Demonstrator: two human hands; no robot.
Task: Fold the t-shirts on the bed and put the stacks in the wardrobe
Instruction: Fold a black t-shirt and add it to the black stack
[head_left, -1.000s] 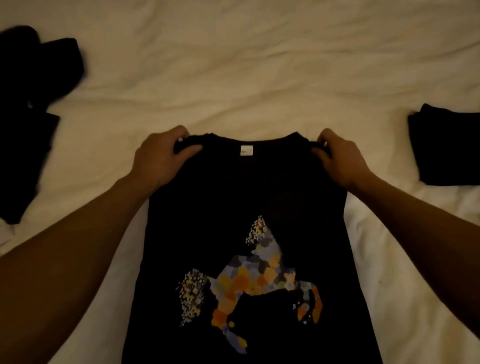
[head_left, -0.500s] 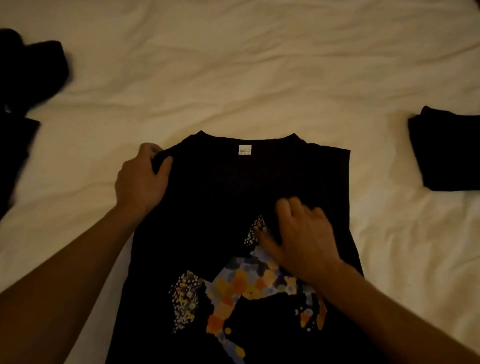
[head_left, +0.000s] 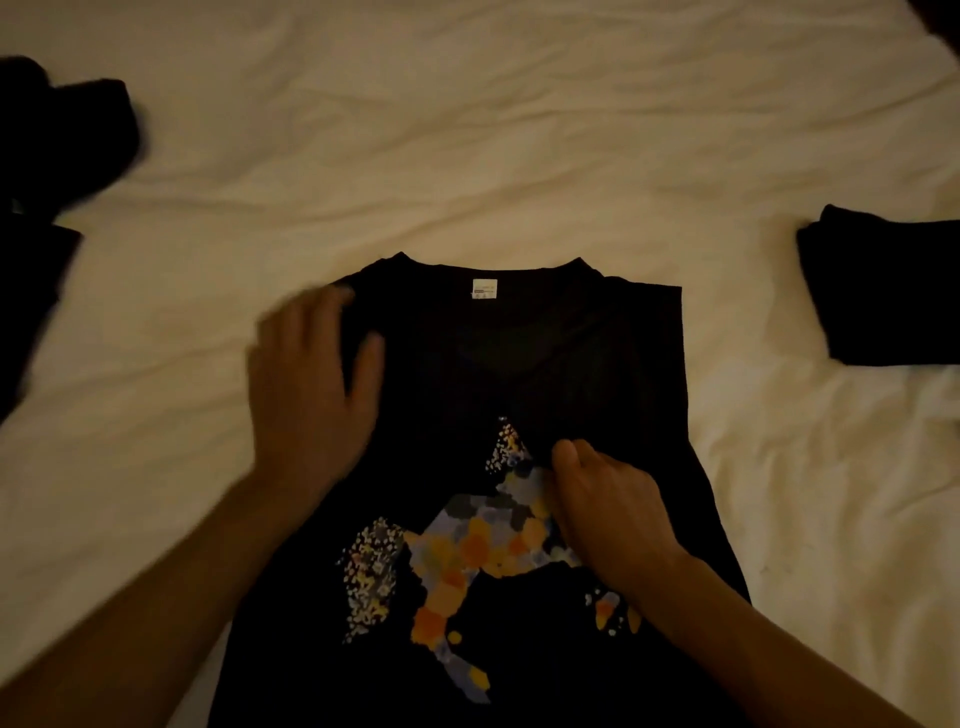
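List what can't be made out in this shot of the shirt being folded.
Head view only:
- T-shirt hem: cut off by the bottom edge.
- Left hand: motion-blurred, grip unclear.
- Neck label: print too small.
- Dark clothes and folded stack: cut by side edges, too dark to count.

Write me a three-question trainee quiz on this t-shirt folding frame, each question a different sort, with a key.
1. True or false: the black t-shirt lies with its colourful print facing up.
2. Where does the left hand rest? A) on the shirt's left shoulder area B) on the white neck label C) on the folded dark garment at right
3. Fill in: the right hand rests on the shirt's ____.

Key: 1 true; 2 A; 3 print.
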